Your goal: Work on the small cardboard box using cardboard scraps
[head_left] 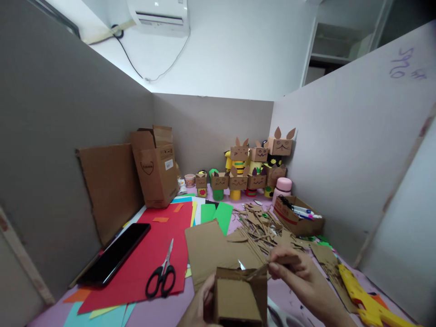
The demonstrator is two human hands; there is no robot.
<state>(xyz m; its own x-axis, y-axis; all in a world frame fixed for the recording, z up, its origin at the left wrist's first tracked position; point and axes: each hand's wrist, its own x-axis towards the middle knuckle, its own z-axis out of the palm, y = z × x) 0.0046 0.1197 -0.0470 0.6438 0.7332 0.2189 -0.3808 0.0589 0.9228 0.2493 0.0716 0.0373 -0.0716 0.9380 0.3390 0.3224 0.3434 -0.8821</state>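
Note:
A small open cardboard box [236, 302] is at the bottom centre, tilted toward the camera. My left hand [202, 302] is closed around its left side, with some fingers hidden under it. My right hand [294, 270] pinches a thin cardboard strip [259, 271] between thumb and fingers at the box's far right edge. Whether the strip is still joined to the box, I cannot tell. Partly covered by the box is a pale-handled tool [281, 315], probably scissors. A flat cardboard sheet [204, 247] lies just behind.
Black-handled scissors [163, 272] and a black phone [116, 254] rest on red paper [136, 263] at left. Cardboard scraps [260, 227] pile up behind my right hand. A yellow glue gun [364, 295] lies right; cardboard animal figures [238, 181] stand at the back beside a pink bottle [282, 187].

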